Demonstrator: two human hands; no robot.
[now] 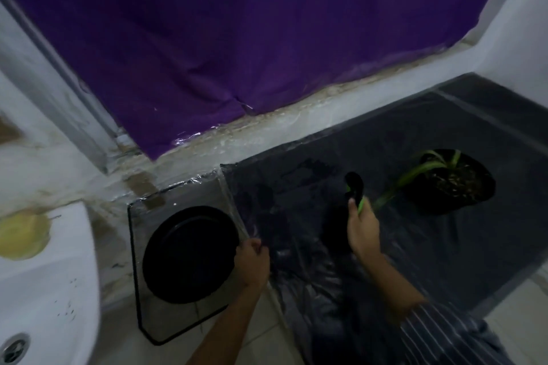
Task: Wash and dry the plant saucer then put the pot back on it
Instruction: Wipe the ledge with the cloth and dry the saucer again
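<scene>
- The whole view is dim and motion-blurred, so edges and small details are hard to make out.
- The left hand (252,261) curls its fingers at the right rim of the black saucer (189,255); the grip looks closed on that rim, though blur hides the fingertips.
- The saucer lies flat on a clear sheet with a dark border (142,305), at the left end of the tabletop.
- The right hand (363,227) is closed around a tool with a green handle (361,205); its dark head (355,184) sticks up above the thumb, and what kind of tool it is cannot be told.
- The black pot (450,184) with its green-leaved plant (415,172) stands on the dark plastic-covered tabletop (489,231), to the far right, well apart from the saucer.
- A striped sleeve (439,332) is cut off at the bottom edge.
- A white basin (44,275) is cut off at the left edge, with a blurred yellow object (23,235) on its rim and a drain (13,347) in the near corner.
- A purple cloth (237,24) hangs across the far wall.
</scene>
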